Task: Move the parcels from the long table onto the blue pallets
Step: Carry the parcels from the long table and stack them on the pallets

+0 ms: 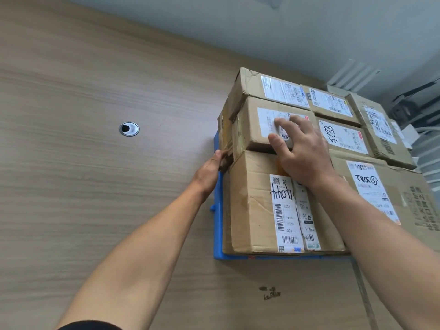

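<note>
The small box (pixel 247 132) is up on the pile of boxes on the blue pallet (pixel 217 234), at the left edge. It sits between a big box (pixel 252 206) in front and another box (pixel 250 86) behind, and it touches both.

The right hand (pixel 302 153) is laid on top of it. The fingers are spread out and nearly straight, and the thumb is down over the near edge. Nothing is gripped there; the box is only pressed. The left hand (pixel 208 172) is held against the box's left side. Its fingers are hidden, so it cannot be told if they are curled.

It looks as if the box is to be pushed snugly into its place. This is best done slowly, with both hands moved together, so the box is slid in straight. The loose flap (pixel 225 148) on the left side should be kept flat so it is not caught. The box should not be left sticking out over the edge of the pallet.
</note>
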